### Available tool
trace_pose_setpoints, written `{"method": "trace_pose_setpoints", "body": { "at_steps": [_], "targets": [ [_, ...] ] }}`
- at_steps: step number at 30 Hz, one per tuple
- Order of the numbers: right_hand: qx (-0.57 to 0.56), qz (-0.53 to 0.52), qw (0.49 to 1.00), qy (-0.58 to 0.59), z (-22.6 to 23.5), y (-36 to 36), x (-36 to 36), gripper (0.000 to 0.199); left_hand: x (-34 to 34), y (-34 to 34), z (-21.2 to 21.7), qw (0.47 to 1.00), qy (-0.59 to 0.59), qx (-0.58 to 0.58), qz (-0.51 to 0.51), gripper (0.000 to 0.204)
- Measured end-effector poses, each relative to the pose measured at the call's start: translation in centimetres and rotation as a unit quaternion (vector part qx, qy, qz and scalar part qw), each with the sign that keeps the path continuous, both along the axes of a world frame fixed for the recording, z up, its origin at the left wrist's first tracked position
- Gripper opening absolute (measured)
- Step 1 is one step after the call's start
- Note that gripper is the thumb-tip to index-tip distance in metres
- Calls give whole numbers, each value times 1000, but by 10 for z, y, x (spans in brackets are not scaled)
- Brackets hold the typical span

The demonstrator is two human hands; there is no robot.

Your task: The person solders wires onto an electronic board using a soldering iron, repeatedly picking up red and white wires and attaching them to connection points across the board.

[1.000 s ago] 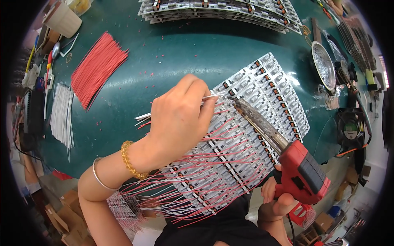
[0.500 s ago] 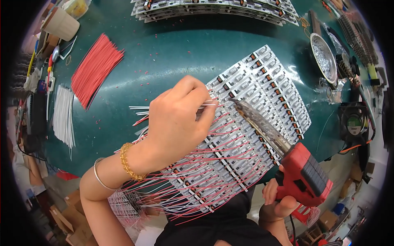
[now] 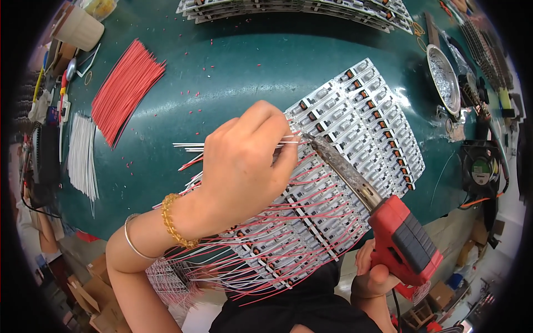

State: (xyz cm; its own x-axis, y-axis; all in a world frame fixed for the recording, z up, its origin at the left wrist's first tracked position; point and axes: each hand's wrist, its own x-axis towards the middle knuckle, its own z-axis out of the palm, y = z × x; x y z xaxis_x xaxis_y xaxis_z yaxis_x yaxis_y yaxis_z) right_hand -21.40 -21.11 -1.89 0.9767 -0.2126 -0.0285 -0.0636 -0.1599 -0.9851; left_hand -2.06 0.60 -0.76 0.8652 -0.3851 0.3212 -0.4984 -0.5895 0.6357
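Observation:
My left hand [image 3: 244,161] is closed in a pinch on several thin white wires [image 3: 189,146], whose ends stick out past thumb and fingertips over a panel of small circuit boards [image 3: 355,114]. My right hand [image 3: 375,277] grips a red and black soldering iron [image 3: 408,238] by its handle. The iron's dark tip points up and left, right beside the pinched wire ends; whether it touches them I cannot tell. Red and white wires [image 3: 311,206] trail leftward from the panel's lower rows. The panel's near edge reaches over my lap.
Bundles of red wires [image 3: 127,91] and white wires [image 3: 83,158] lie on the green table [image 3: 233,72] to the left. A stack of board panels [image 3: 294,12] stands at the back. Far right are a metal dish [image 3: 444,80] and a small black fan [image 3: 481,169].
The soldering iron's tip has moved left, closer to the pinched wire ends, and its handle has shifted slightly left too. My left hand keeps its pinch almost in place.

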Motion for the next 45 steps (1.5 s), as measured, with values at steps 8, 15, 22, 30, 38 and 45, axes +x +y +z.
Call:
{"method": "trace_pose_setpoints", "body": {
  "at_steps": [8, 15, 22, 30, 38, 45],
  "targets": [
    [219, -200, 953, 57, 25, 35, 17, 95, 0, 0, -2, 1000, -4, -1, -4, 9],
    [169, -19, 985, 23, 9, 10, 9, 95, 0, 0, -2, 1000, 0, -24, -7, 8],
    [148, -121, 981, 24, 27, 30, 16, 93, -4, 1, 1, 999, -5, -25, -37, 9],
    [153, -61, 985, 56, 21, 15, 8, 85, -5, -3, -5, 997, -55, 7, -46, 10],
    [144, -38, 987, 57, 24, 12, 5, 85, -5, -5, -6, 995, -92, 27, -39, 8],
    [127, -54, 990, 13, 18, 16, 3, 87, -6, -4, -6, 995, -83, 24, -48, 8]
  ]
}}
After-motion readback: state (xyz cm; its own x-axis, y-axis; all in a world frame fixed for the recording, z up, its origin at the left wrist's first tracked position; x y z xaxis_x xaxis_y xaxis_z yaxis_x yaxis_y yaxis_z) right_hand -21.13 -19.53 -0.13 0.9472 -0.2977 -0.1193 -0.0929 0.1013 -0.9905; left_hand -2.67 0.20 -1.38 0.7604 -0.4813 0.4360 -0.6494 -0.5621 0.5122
